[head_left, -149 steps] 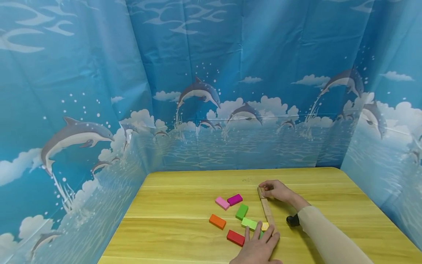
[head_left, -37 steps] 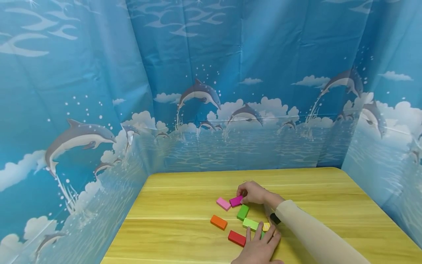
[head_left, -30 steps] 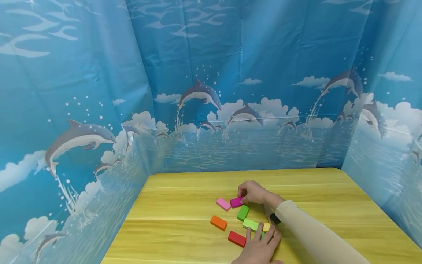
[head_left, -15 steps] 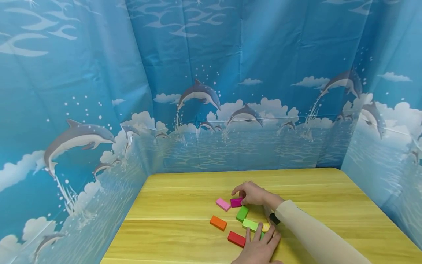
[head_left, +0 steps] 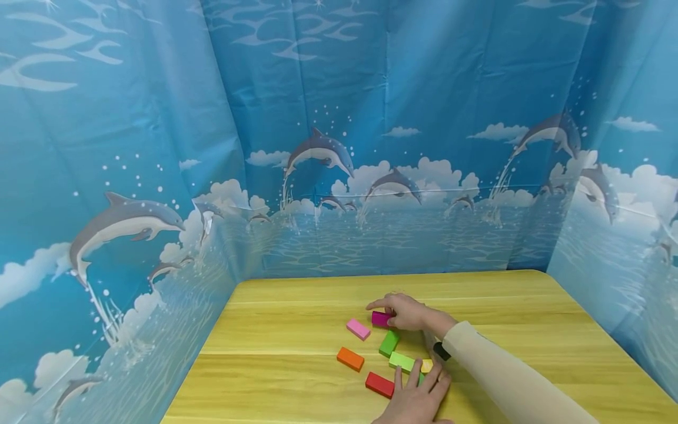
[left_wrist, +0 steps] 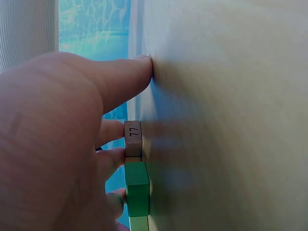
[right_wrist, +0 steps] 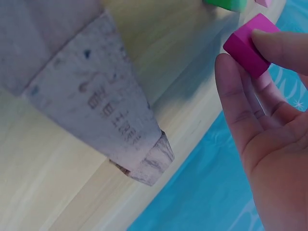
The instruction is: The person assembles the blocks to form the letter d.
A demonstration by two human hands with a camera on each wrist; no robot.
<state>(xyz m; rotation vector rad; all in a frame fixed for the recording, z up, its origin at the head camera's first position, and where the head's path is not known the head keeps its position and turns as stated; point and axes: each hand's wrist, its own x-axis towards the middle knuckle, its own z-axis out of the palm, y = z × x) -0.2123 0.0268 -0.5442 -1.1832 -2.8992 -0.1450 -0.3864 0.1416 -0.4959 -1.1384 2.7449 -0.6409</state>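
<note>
My right hand [head_left: 405, 312] pinches a magenta block [head_left: 380, 319] between thumb and fingers, with the index finger stretched out to the left. In the right wrist view the magenta block [right_wrist: 245, 45] is tilted, and its shadow falls on the table. My left hand [head_left: 415, 394] lies with spread fingers over several blocks near the table's front. In the left wrist view its fingertips touch a brown block [left_wrist: 133, 138] and a teal-green block [left_wrist: 137, 189]. A row of plain wooden blocks [right_wrist: 106, 101] stands beside my right hand, mostly hidden by the forearm in the head view.
Left of the hands lie pink [head_left: 358, 329], green [head_left: 389, 343], orange [head_left: 350, 358] and red [head_left: 379, 384] blocks. A light green block [head_left: 401, 361] and a yellow block [head_left: 426, 365] sit by the left fingertips. A dolphin-print curtain [head_left: 339, 235] surrounds the table [head_left: 275, 330].
My right hand has moved left from the far end of the wooden row to the magenta block, gripped it, and shifted it away from the pink block. The left hand stays in place.
</note>
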